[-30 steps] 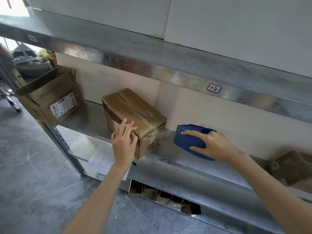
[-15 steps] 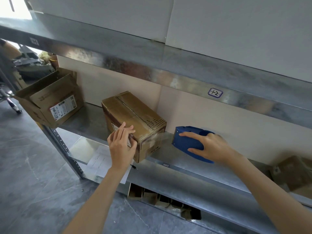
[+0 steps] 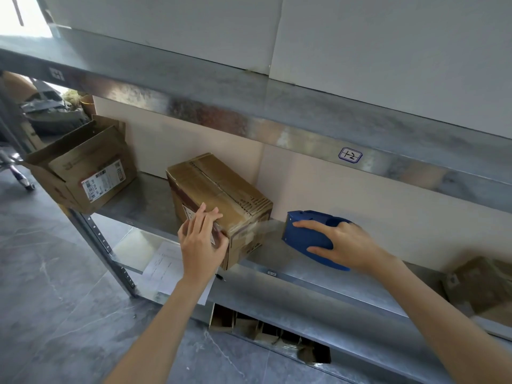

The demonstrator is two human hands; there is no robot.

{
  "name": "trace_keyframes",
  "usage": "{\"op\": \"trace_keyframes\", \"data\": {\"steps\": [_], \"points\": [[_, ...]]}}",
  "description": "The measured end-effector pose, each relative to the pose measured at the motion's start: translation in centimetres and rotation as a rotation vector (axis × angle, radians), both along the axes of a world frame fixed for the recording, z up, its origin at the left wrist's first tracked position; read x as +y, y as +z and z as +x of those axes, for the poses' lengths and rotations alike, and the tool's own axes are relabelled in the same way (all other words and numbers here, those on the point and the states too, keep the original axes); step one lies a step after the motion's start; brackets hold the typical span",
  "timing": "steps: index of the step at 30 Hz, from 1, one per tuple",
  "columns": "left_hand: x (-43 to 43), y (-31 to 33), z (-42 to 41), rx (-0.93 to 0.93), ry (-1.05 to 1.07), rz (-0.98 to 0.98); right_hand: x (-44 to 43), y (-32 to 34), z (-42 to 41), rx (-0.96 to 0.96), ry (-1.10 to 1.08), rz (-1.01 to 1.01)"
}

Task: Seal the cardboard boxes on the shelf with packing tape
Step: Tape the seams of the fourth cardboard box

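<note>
Grey marbled floor tiles (image 3: 41, 314) spread below. A sheet of white paper (image 3: 166, 268) lay on the level beneath, printed faintly. A small white sticker (image 3: 350, 155), outlined in blue with handwritten marks, sat on the front edge of the upper level of the shelf (image 3: 194, 87). White boards (image 3: 388, 51) stood above it, and a beige wall panel (image 3: 360, 195) ran behind. Down at floor level sat a row of folded cardboard scraps (image 3: 266, 332). At far left were a metal chair leg (image 3: 19, 176), dark clutter (image 3: 52, 112) and a brown pot (image 3: 87, 102).
</note>
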State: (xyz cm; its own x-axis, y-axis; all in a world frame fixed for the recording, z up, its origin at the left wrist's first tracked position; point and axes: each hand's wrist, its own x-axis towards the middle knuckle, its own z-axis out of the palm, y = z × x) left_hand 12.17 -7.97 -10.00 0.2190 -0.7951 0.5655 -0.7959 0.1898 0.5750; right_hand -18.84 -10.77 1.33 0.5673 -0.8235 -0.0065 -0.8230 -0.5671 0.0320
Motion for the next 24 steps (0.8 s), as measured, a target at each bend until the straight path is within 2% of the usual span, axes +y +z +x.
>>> {"op": "trace_keyframes", "data": {"steps": [6, 10, 14, 19, 24], "points": [[1.1, 0.4, -0.5, 0.025, -0.098, 0.066, -0.2, 0.9, 0.3, 0.028, -0.004, -0.009], [1.0, 0.2, -1.4, 0.01, -0.049, 0.1, 0.0, 1.7, 0.4, 0.01, 0.0, -0.046], [0.7, 0.4, -1.9, 0.07, -0.034, 0.078, 0.7, 2.9, 0.8, -0.031, 0.005, -0.082], [1.9, 0.6, 0.0, 0.157, -0.148, -0.001, 0.9, 3.2, 1.0, -0.107, 0.057, -0.033], [2.6, 1.3, 3.5, 0.126, -0.266, 0.043, 1.1, 2.5, 2.3, -0.033, 0.12, 0.036]]}}
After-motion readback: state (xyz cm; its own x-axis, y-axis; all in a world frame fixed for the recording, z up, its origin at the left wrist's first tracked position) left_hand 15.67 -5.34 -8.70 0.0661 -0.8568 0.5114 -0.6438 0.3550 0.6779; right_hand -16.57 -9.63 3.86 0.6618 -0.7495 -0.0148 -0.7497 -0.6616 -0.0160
